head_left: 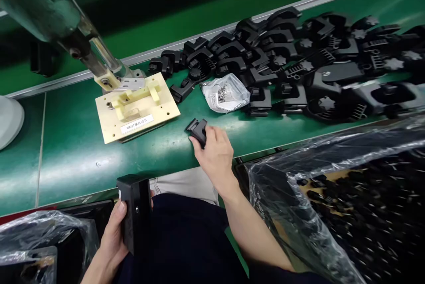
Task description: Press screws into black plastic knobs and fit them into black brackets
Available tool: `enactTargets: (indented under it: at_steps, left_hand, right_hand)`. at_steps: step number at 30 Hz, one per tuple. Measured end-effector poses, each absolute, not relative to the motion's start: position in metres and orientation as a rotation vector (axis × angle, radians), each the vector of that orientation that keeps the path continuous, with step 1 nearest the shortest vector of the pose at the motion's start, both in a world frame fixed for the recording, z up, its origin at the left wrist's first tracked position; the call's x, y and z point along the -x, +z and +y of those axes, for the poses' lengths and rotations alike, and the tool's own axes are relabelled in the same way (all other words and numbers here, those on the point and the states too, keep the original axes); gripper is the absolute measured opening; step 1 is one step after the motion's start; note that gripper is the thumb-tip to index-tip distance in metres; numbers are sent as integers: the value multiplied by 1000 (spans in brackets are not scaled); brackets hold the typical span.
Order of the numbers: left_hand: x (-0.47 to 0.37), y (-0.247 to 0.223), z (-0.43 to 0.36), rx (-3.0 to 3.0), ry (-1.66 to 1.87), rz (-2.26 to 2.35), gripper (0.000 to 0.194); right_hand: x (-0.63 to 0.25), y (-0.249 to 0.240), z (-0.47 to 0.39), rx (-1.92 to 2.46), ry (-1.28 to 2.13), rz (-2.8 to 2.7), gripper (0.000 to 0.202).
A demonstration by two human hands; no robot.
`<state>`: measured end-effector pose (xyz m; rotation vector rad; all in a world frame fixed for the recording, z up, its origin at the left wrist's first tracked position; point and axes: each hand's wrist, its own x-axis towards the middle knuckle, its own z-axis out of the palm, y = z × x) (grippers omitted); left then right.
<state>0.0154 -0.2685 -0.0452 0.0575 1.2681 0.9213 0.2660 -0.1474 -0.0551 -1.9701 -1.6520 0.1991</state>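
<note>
In my left hand [114, 228], low in front of my body, is a black rectangular plastic housing [134, 213], the fingers wrapped round its sides. My right hand [215, 151] pinches a small black plastic clip-like part [198, 131] over the green bench, thumb on one side and fingers on the other. Left of that part stands a cream fixture plate [159, 118] with raised blocks and a white label. Just behind my right hand lies a clear plastic bag [226, 93] with small metal screws in it.
Many black plastic parts [275, 49] are heaped along the back and right of the green bench [79, 142]. A green machine arm [49, 5] reaches down to the fixture. Plastic-lined bins stand below, one at right [275, 186] full of small dark parts, another at left [49, 226].
</note>
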Motion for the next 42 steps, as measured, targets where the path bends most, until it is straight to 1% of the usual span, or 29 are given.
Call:
enactTargets:
  at_steps: [1,3,5,7,9,11,12,13,16,18,21,23,26,28,32,34,37,42]
  left_hand:
    - [-18,-41,-266,-54,909,1229,47]
    - [-23,-33,-262,-39,894,1204,50]
    - [-28,-26,-258,-80,885,1234,51]
    - [-32,-21,-254,-125,884,1282,52]
    - [-34,-17,-251,-132,882,1334,51]
    - [-34,-15,-250,-126,889,1417,49]
    - [-33,-14,-249,-126,895,1469,49]
    - [-31,-14,-249,-129,902,1520,49]
    - [-24,-14,-249,-193,939,1632,48]
    - [-19,-14,-250,-274,942,1664,44]
    - [-13,-12,-254,-460,881,1693,39]
    - [-12,-10,-258,-586,845,1701,38]
    - [-11,-9,-263,-594,842,1702,41]
    - [-10,-8,-265,-498,837,1697,46]
    - [-11,-6,-263,-349,862,1684,54]
    - [-12,-4,-262,-313,866,1676,55]
    - [-15,-3,-263,-218,816,1680,56]
    - [-20,-3,-269,-58,778,1697,52]
  right_hand:
    - [-263,-54,-153,1919,340,-1560,30]
    - [-256,-50,-168,1711,826,-1316,33]
    - [-248,-45,-183,1340,1443,-983,39]
    - [-237,-42,-196,905,1909,-666,42]
    - [-226,-43,-205,601,2138,-543,41]
    - [-217,-45,-209,502,2189,-728,36]
    - [-214,-45,-209,556,2129,-930,33]
    - [-213,-45,-208,664,1994,-1177,29]
    - [-209,-42,-204,942,1340,-1878,25]
    - [-207,-39,-201,930,1024,-2201,22]
    - [-199,-34,-196,816,777,-2603,10]
    - [-193,-31,-193,729,674,-2795,3]
    - [-186,-29,-190,608,633,-2904,6]
    - [-185,-29,-189,584,657,-2880,4]
    - [-187,-29,-188,624,692,-2757,12]
    - [-188,-29,-187,587,657,-2758,11]
    - [-188,-27,-186,471,491,-2869,6]
    - [-184,-25,-184,319,180,-2979,17]
